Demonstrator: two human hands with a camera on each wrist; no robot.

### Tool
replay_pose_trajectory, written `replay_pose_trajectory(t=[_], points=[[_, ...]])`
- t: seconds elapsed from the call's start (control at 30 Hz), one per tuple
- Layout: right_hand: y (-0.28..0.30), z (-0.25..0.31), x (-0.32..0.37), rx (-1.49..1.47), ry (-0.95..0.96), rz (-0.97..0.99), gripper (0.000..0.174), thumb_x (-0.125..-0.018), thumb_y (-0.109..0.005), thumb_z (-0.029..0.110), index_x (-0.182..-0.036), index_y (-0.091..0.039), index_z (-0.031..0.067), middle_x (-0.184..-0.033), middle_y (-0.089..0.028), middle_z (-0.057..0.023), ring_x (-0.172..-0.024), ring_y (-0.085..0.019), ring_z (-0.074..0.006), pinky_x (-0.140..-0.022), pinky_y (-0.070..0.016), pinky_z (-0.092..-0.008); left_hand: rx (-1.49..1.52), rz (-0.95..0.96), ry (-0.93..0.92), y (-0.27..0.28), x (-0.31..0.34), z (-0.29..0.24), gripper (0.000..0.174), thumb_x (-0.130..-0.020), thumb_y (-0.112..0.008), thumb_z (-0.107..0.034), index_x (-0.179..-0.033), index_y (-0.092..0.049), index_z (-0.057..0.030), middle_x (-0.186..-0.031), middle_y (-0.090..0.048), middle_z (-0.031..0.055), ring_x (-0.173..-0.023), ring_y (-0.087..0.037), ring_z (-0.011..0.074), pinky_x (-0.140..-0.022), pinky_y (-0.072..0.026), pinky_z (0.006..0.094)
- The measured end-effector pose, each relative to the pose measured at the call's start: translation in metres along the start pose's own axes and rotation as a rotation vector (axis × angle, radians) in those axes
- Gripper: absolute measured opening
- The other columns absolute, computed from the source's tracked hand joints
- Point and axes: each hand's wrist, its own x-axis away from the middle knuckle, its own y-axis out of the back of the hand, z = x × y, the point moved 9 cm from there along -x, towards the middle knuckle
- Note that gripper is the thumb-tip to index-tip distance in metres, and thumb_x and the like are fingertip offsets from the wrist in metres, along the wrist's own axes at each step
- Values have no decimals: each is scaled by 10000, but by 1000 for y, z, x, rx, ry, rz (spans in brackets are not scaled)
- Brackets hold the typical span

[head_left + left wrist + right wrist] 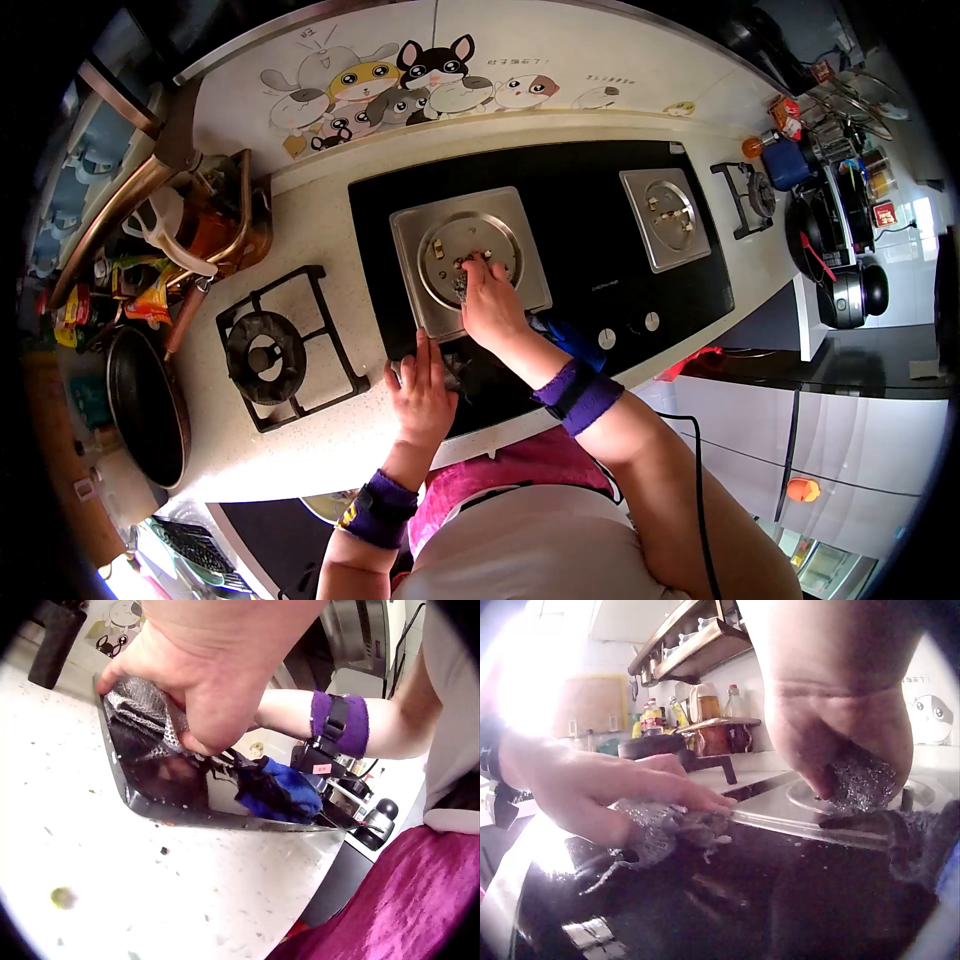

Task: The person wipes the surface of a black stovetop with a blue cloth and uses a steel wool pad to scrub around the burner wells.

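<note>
Head: right hand [495,310] is working over the steel plate [408,250], left hand's [425,400] straight fingers touching its edge | Left wrist: mesh cloth [142,705] is lying beneath thumb and fingers | Right wrist: curled fingers are gripping a wire scourer [862,784]; even pressure, left fingertips steadying, is probably serving best.

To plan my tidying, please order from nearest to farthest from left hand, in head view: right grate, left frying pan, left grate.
1. Left grate, just left of the left hand.
2. Left frying pan, far left.
3. Right grate, beyond the hob.
</note>
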Motion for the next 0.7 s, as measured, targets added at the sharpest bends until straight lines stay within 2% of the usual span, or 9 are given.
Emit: replay_pose_trajectory(t=[0.07, 0.1, 0.2, 0.23, 0.33, 0.43, 0.53, 0.63, 0.7], points=[[12, 9, 9, -30, -7, 73, 543, -781, -653, 14, -1285, -478, -83, -1269, -591, -260, -1050, -567, -421, -952, -484, -460, -13, 3, 5, -2, 1, 0, 878, -650, -698, -248, -1461, -452, -20, -1601, -343, 113, -1166, -468, 265, -1112, -309, 575], [16, 13, 15, -106, -74, 140, 625, -771, -684, 15, -1343, -453, -81, -1312, -572, -257, -1094, -562, -416, -971, -480, -454, -18, 2, 9, -4, 0, 0, 876, -651, -697, -248, -1460, -453, -19, -1601, -344, 113, -1166, -469, 266, -1113, -306, 577], [17, 35, 24, -194, 90, 133, 682, -764, -713, 26, -1382, -442, -74, -1310, -571, -249, -1154, -544, -416, -995, -473, -448, -10, -32, 12, -5, 1, 0, 873, -656, -694, -253, -1460, -450, -17, -1598, -347, 114, -1173, -469, 265, -1117, -299, 580], [11, 36, 23, -171, 77, 201, 705, -758, -735, 33, -1397, -453, -62, -1360, -532, -252, -1191, -531, -422, -1012, -466, -439, -7, -18, 10, -5, 1, 1, 871, -658, -690, -254, -1460, -450, -17, -1596, -349, 114, -1176, -469, 264, -1118, -297, 580], [6, 42, 6, -135, 50, 140, 649, -788, -696, 27, -1377, -459, -104, -1432, -460, -278, -1187, -534, -421, -1013, -466, -435, -2, 7, 6, -5, 1, 2, 863, -663, -681, -255, -1460, -451, -16, -1594, -353, 116, -1181, -468, 264, -1122, -293, 579], [-18, 40, -13, 82, -47, 130, 590, -828, -645, 65, -1347, -469, -154, -1473, -407, -296, -1173, -550, -411, -993, -480, -422, -3, 9, 3, -6, 1, 3, 853, -668, -674, -253, -1458, -453, -19, -1596, -351, 116, -1180, -469, 265, -1126, -291, 574], [-39, 30, -34, 131, -239, 230, 553, -881, -600, 117, -1356, -504, -150, -1547, -346, -279, -1202, -535, -373, -1004, -463, -437, -1, 4, 1, -6, 0, 2, 849, -668, -673, -253, -1456, -457, -23, -1599, -347, 114, -1178, -470, 267, -1125, -294, 569], [-41, 31, -46, 261, -253, 472, 518, -897, -602, 122, -1336, -528, -143, -1553, -328, -284, -1227, -518, -373, -967, -500, -462, 5, -8, -3, -6, 2, 3, 850, -664, -675, -254, -1454, -460, -28, -1600, -345, 112, -1177, -470, 269, -1121, -299, 566], [-34, 42, -40, 310, -223, 526, 592, -875, -627, 154, -1366, -486, -146, -1552, -334, -274, -1190, -547, -390, -929, -519, -455, 18, -15, -7, -5, 2, 3, 849, -661, -675, -254, -1452, -463, -29, -1597, -349, 109, -1178, -470, 269, -1118, -303, 565]])
